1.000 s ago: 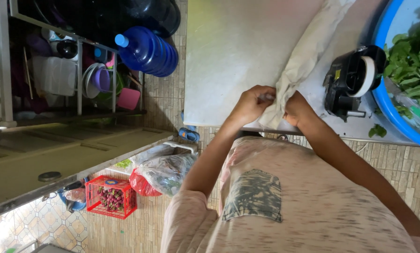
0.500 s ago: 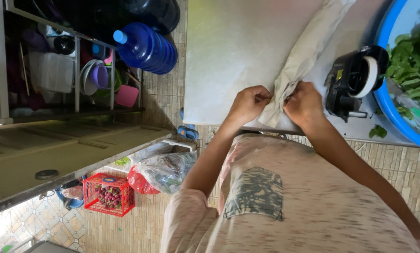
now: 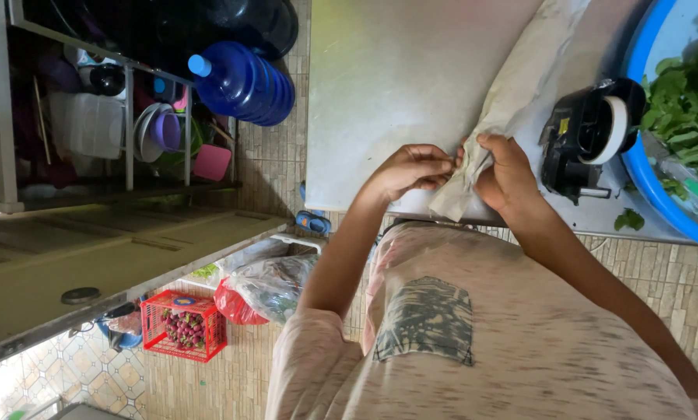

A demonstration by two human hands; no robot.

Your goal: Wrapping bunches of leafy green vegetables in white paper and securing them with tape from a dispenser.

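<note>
Head view: my left hand and right hand pinched the near end of a long, crinkled pale wrapped bundle, fingers clamped on it. It lay on the smooth steel table, left of a black tape dispenser.

Blue water jug, red basket

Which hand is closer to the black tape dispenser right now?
The right hand. It grips the pale bag right beside the tape dispenser. The left hand pinches the bag's other side, farther from the dispenser.
</note>
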